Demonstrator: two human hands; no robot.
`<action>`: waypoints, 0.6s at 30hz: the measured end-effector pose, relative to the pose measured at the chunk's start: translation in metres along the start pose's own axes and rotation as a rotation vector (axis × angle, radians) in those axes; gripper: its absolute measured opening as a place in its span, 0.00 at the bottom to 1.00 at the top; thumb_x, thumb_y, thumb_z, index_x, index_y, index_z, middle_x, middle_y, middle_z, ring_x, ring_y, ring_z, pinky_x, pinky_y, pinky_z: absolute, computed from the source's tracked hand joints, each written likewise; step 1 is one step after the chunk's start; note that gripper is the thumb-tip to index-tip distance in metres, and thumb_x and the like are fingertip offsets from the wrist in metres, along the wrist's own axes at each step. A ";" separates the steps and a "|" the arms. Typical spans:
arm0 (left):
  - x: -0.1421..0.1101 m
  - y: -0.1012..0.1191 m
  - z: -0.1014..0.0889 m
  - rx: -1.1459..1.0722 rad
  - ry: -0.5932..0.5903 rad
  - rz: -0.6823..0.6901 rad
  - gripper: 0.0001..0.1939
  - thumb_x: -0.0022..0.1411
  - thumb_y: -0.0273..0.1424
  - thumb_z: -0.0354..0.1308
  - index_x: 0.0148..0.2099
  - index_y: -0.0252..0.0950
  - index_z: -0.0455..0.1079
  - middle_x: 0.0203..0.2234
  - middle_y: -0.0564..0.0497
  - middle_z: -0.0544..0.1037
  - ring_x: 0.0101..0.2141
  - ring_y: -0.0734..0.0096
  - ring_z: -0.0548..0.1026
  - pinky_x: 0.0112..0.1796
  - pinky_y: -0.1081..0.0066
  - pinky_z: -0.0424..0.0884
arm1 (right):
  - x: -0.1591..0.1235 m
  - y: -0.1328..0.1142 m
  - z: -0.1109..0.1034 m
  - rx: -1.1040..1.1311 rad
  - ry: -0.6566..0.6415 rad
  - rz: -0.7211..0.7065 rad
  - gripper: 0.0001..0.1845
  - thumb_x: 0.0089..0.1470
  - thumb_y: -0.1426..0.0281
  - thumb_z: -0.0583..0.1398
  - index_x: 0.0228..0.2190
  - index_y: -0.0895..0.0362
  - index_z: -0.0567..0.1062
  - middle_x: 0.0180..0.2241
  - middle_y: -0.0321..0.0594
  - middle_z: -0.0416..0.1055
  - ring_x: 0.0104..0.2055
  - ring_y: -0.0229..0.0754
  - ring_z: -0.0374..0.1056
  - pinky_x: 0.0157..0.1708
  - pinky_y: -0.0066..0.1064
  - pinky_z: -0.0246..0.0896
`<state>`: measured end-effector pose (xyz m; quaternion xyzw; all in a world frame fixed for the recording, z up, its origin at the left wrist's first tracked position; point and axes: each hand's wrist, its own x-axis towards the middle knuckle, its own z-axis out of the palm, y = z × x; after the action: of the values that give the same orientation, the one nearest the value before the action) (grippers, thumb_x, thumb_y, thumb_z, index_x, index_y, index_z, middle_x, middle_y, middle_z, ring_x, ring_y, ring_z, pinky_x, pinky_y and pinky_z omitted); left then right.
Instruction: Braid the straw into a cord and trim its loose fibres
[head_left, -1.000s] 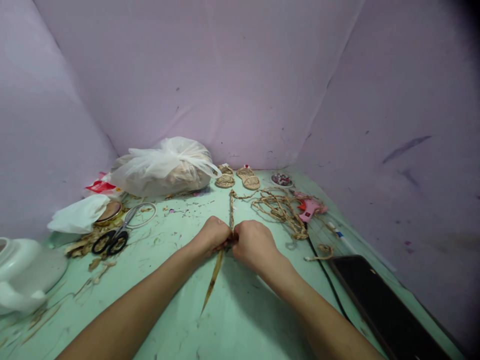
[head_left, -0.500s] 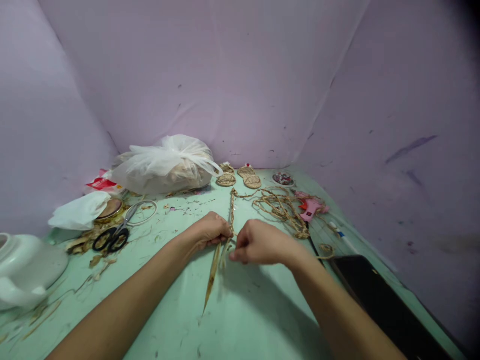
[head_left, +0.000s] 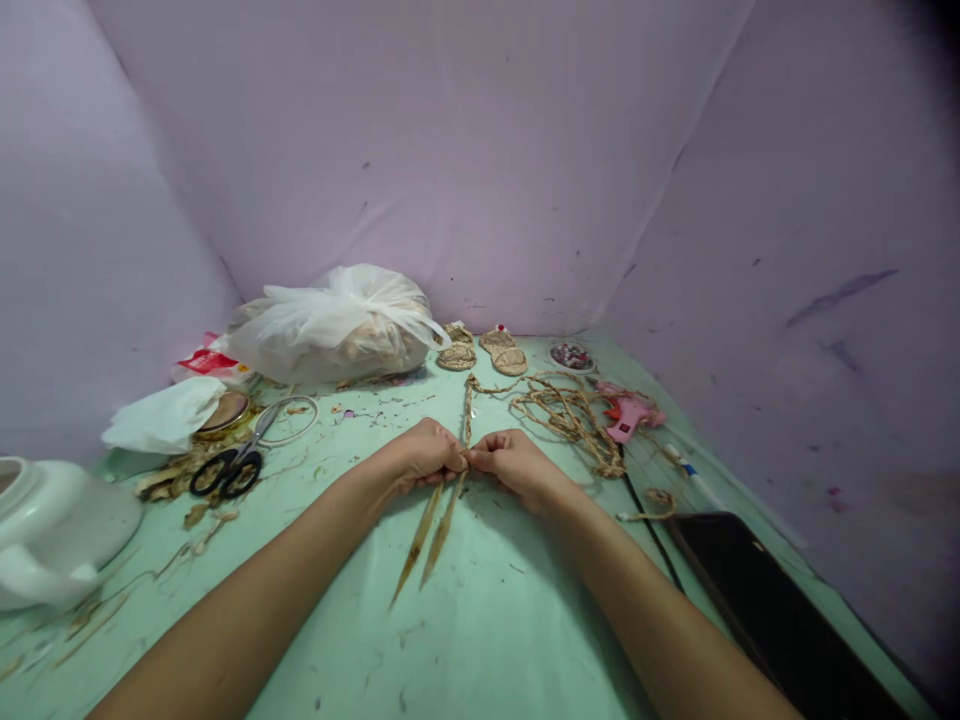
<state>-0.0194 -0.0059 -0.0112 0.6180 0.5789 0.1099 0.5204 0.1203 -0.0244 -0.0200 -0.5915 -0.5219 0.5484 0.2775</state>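
My left hand [head_left: 421, 458] and my right hand [head_left: 516, 462] meet at the middle of the pale green table [head_left: 480, 620], both pinched on a thin braid of dried straw [head_left: 467, 410] that runs away from me. Two loose straw strips [head_left: 424, 540] trail from under my fingers toward me, fanned slightly apart. The braid's far end lies near a tangled pile of braided straw cord [head_left: 567, 412].
Black-handled scissors [head_left: 229, 468] lie at left beside straw scraps, a metal ring and a white teapot [head_left: 52, 530]. A tied plastic bag [head_left: 334, 325] sits at the back with small woven sandals [head_left: 481, 352]. A pink glue gun [head_left: 628, 412] and a dark tablet [head_left: 772, 610] are at right.
My right hand drew away from the left with a strip, then came back to it. Two loose strips now show below my fingers instead of one.
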 end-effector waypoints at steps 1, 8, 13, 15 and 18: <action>-0.001 0.002 0.000 0.037 0.017 -0.008 0.05 0.39 0.28 0.52 0.17 0.33 0.63 0.08 0.57 0.60 0.10 0.82 0.53 0.14 0.75 0.47 | 0.001 0.002 -0.001 0.003 0.004 -0.006 0.07 0.39 0.74 0.57 0.14 0.59 0.66 0.09 0.26 0.51 0.11 0.26 0.40 0.12 0.24 0.32; -0.019 0.016 0.006 0.353 0.208 -0.016 0.04 0.39 0.28 0.55 0.18 0.33 0.67 0.11 0.52 0.66 0.17 0.71 0.65 0.20 0.73 0.57 | 0.001 0.004 0.002 0.086 0.001 0.024 0.06 0.36 0.76 0.57 0.13 0.59 0.65 0.10 0.29 0.58 0.11 0.27 0.43 0.13 0.25 0.34; -0.041 0.028 0.033 0.534 0.315 0.048 0.06 0.40 0.25 0.56 0.26 0.34 0.71 0.25 0.44 0.74 0.32 0.59 0.72 0.30 0.69 0.62 | 0.002 0.005 0.006 0.198 0.008 0.068 0.04 0.32 0.76 0.55 0.15 0.57 0.63 0.08 0.26 0.54 0.10 0.27 0.42 0.12 0.24 0.33; -0.046 0.031 0.043 0.587 0.321 0.086 0.09 0.41 0.24 0.55 0.29 0.34 0.71 0.28 0.42 0.75 0.34 0.60 0.72 0.33 0.69 0.63 | 0.003 0.008 0.006 0.225 0.006 0.074 0.04 0.31 0.77 0.54 0.15 0.57 0.63 0.08 0.26 0.53 0.10 0.27 0.43 0.12 0.24 0.33; -0.044 0.030 0.043 0.608 0.314 0.119 0.07 0.42 0.25 0.55 0.28 0.33 0.71 0.26 0.44 0.75 0.32 0.62 0.72 0.32 0.70 0.63 | 0.004 0.011 0.005 0.247 -0.021 0.068 0.04 0.29 0.78 0.54 0.13 0.58 0.63 0.07 0.26 0.53 0.10 0.27 0.44 0.13 0.23 0.34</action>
<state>0.0163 -0.0586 0.0137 0.7530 0.6212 0.0562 0.2098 0.1183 -0.0250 -0.0331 -0.5644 -0.4329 0.6238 0.3238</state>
